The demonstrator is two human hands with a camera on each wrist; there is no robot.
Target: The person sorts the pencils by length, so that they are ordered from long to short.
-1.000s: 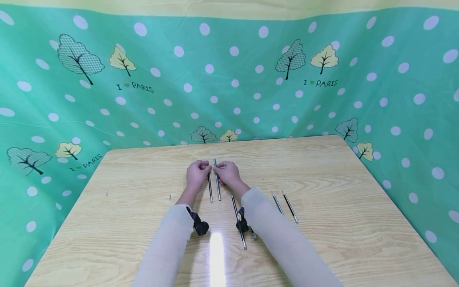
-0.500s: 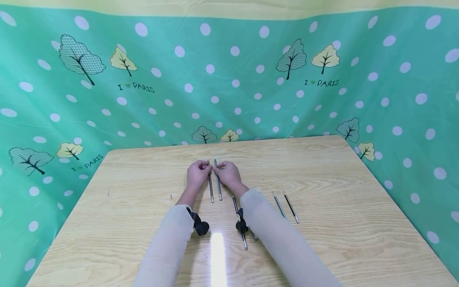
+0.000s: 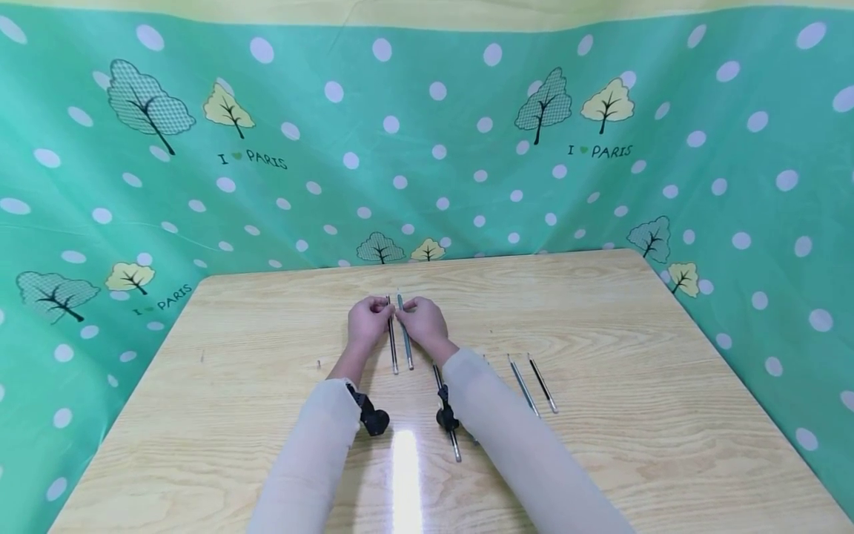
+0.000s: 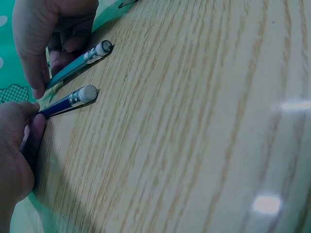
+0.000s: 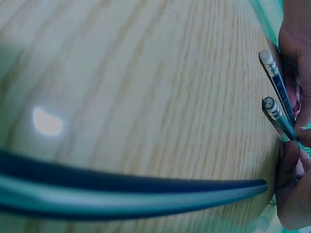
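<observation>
My left hand (image 3: 368,323) pinches a dark pencil (image 3: 392,345) near its far end, as it lies lengthwise on the table. Close on its right is a teal pencil (image 3: 406,343), which my right hand (image 3: 425,324) pinches between thumb and fingers. The two pencils are nearly parallel with a narrow gap between them, eraser ends toward me. The left wrist view shows a white eraser (image 4: 88,93) on the dark pencil and a greyer eraser (image 4: 104,47) on the teal one. Fingertips of both hands almost meet over the pencils.
Another dark pencil (image 3: 455,445) lies partly under my right wrist. Right of that sleeve rest a teal pencil (image 3: 523,383) and a black pencil (image 3: 543,385). A small bit (image 3: 319,364) lies on the wooden table (image 3: 267,415); a dotted green cloth (image 3: 313,185) hangs behind.
Both hands keep their hold on the two pencils, which stay in place. My right forearm has shifted slightly left, showing more of the teal pencil beside the sleeve.
</observation>
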